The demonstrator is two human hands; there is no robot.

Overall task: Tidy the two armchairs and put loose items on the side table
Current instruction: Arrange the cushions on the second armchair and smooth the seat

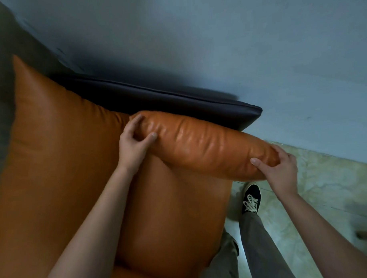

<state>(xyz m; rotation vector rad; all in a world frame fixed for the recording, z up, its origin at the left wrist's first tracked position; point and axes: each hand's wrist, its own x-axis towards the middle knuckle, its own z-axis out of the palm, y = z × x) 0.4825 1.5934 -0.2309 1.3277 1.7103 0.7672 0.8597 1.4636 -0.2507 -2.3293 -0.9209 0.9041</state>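
Note:
An orange leather armchair (173, 218) fills the left and middle of the head view. Its seat cushion lies below my arms. A long orange side cushion (199, 146) rests along the dark arm panel (177, 101) at the chair's far side. My left hand (135, 142) grips the cushion's left end, thumb and fingers pinching the leather. At the cushion's right end my right hand (277, 166) holds it, thumb on top. A large orange back cushion (59, 126) leans at the left. No side table or loose items show.
A grey-blue wall (216, 33) runs behind the chair. Pale marbled floor (325, 186) lies to the right. My legs in grey trousers and a black shoe (251, 197) stand close to the chair's right edge.

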